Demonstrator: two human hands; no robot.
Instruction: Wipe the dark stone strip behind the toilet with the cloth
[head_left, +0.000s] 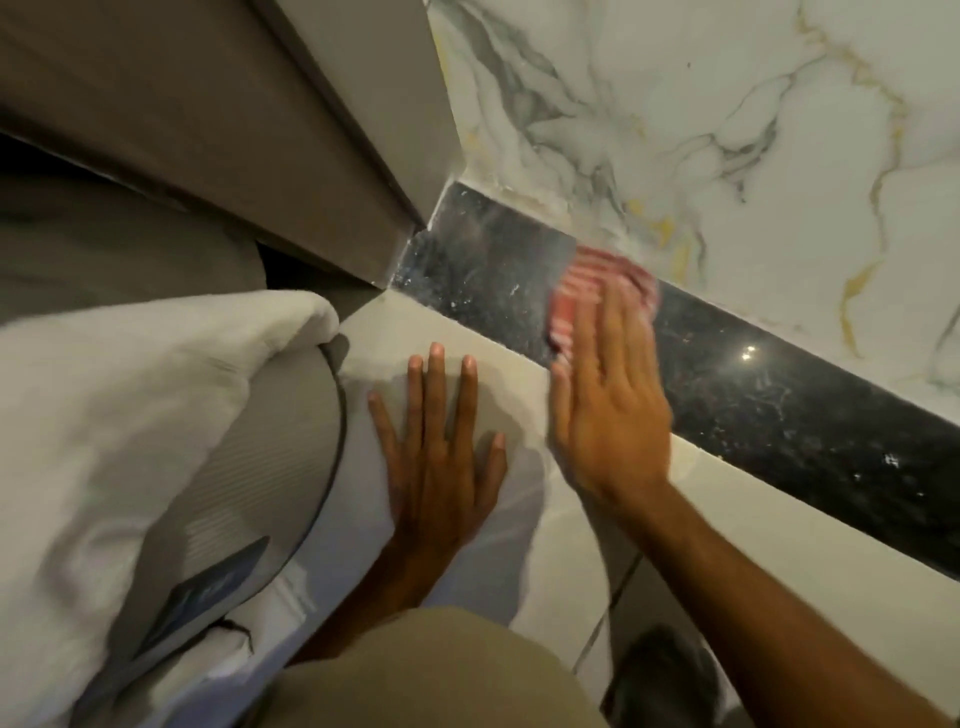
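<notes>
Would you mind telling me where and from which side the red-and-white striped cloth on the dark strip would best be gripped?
I would grip the striped cloth by its bunched far edge, beside the marble wall, coming from above. The right hand lies flat over its near part, pressing it onto the dark stone strip, so only the far edge and left side show. The cloth is motion-blurred, so its folds are unclear.
</notes>
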